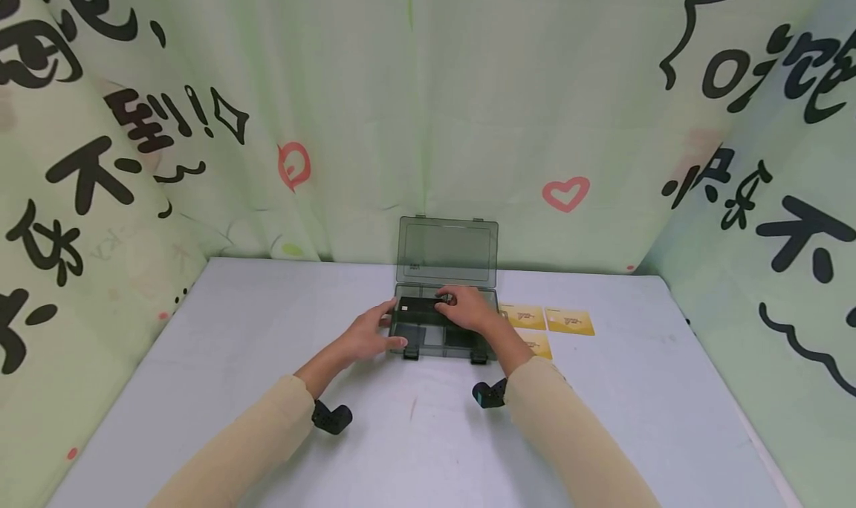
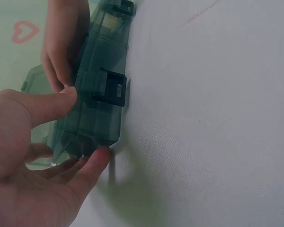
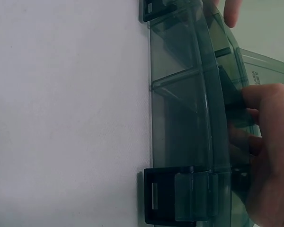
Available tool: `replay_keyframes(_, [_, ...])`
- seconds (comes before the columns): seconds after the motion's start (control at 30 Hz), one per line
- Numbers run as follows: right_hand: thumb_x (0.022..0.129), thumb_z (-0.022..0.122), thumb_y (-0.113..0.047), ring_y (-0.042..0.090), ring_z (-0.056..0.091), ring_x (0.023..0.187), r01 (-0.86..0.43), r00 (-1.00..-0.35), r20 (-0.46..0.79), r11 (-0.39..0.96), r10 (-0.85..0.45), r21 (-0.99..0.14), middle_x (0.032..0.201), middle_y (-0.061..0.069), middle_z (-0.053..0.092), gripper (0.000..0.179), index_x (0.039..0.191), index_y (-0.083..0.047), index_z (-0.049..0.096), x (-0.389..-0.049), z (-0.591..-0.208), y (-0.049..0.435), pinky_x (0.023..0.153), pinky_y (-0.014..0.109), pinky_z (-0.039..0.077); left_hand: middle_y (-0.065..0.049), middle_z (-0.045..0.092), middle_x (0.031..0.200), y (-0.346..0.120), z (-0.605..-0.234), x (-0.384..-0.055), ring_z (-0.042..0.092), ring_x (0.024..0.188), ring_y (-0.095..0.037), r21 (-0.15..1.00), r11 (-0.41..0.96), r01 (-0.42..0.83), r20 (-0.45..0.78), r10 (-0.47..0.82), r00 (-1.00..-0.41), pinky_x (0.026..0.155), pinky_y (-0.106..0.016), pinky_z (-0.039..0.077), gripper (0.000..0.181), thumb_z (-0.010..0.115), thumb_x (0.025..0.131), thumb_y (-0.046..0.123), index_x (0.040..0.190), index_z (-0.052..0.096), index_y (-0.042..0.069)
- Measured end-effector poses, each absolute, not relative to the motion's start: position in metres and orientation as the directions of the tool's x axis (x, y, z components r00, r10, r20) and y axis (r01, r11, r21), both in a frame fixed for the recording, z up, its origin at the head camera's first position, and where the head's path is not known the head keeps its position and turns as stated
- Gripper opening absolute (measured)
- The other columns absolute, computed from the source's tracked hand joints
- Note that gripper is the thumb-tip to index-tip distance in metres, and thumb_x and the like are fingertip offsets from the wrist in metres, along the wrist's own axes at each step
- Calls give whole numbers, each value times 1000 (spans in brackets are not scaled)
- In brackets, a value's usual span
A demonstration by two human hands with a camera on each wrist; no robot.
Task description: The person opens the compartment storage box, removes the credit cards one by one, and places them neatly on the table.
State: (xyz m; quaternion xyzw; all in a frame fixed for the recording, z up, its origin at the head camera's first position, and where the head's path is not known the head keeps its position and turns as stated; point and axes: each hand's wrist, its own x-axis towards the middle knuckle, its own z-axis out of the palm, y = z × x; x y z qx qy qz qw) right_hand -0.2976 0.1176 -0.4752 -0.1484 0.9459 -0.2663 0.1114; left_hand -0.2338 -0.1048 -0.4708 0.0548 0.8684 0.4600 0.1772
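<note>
A see-through grey-green plastic storage box [image 1: 435, 352] with compartments stands at the table's back, its lid [image 1: 448, 252] raised against the curtain. My left hand [image 1: 366, 334] holds the box's left end, thumb [image 2: 57, 105] over the front rim and fingers along the side wall. Inside the back half lies a dark flat rectangular piece [image 1: 416, 309] with a small white mark. My right hand [image 1: 466, 309] reaches into the box and pinches that piece near its right end; the fingertips are partly hidden in the right wrist view [image 3: 274, 137]. Two black latches hang at the box's front.
Several yellow cards [image 1: 570, 321] lie flat on the white table [image 1: 401, 448], right of the box, partly behind my right forearm. A printed curtain [image 1: 468, 122] closes off the back and both sides. A black device [image 1: 332, 419] is strapped at each wrist.
</note>
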Motion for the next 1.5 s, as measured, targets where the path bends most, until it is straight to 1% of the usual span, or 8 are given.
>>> replay_keyframes(0.1, [98,54,-29,19,57,81,-231,-931,-131,828,-341,-511,98,8,67,35,128,-14,62,-298,-475,116,76,38,49,-16,42,151,-105,-470,-233,42,138,-33,814,577,-66,-257,257,-932,109,-54,39,84,73,87,21,155,24,16])
replay_keyframes(0.33, [99,50,-29,30,60,115,-219,-926,-169,843,-339,-491,130,13,62,35,128,-12,61,-296,-473,114,97,48,48,-17,42,150,-105,-470,-233,42,138,-34,823,565,-62,-251,263,-932,108,-54,39,83,72,88,20,155,23,16])
replay_keyframes(0.57, [100,50,-28,28,61,106,-195,-922,-199,845,-331,-499,128,13,62,33,126,-12,60,-296,-472,113,92,46,49,-17,43,150,-105,-471,-234,42,138,-34,822,566,-60,-250,265,-931,108,-54,39,83,72,87,21,155,23,17])
replay_keyframes(0.8, [100,50,-32,28,60,107,-187,-926,-190,833,-327,-521,124,12,63,33,125,-14,60,-298,-474,114,92,46,49,-16,43,150,-105,-471,-234,43,137,-34,820,570,-49,-240,266,-934,108,-54,39,83,72,87,21,155,24,17])
replay_keyframes(0.97, [100,51,-28,20,56,78,-168,-934,-153,777,-321,-607,94,8,63,29,122,-14,61,-298,-475,116,71,37,47,-16,40,152,-105,-471,-233,42,138,-35,816,576,-51,-247,267,-932,108,-55,39,83,72,87,21,155,24,16])
replay_keyframes(1.1, [99,53,-26,15,40,57,-165,-939,-121,729,-322,-664,67,1,48,25,120,-13,60,-298,-477,119,58,29,36,-16,41,151,-105,-471,-233,42,138,-34,815,578,-50,-246,268,-931,108,-54,39,83,72,88,21,155,23,16])
replay_keyframes(1.23, [98,55,-23,14,34,56,-162,-942,-98,691,-320,-704,64,-2,39,18,112,-11,56,-298,-477,122,60,27,34,-16,39,152,-105,-471,-233,42,138,-34,814,579,-43,-239,267,-934,109,-53,39,83,72,88,21,155,23,17])
replay_keyframes(1.5, [98,54,-17,15,42,66,-198,-931,-90,693,-355,-694,73,-1,48,13,102,-8,62,-297,-476,125,71,31,40,-14,38,153,-104,-471,-232,42,138,-33,816,576,-52,-242,258,-935,109,-53,39,83,72,88,22,155,24,19])
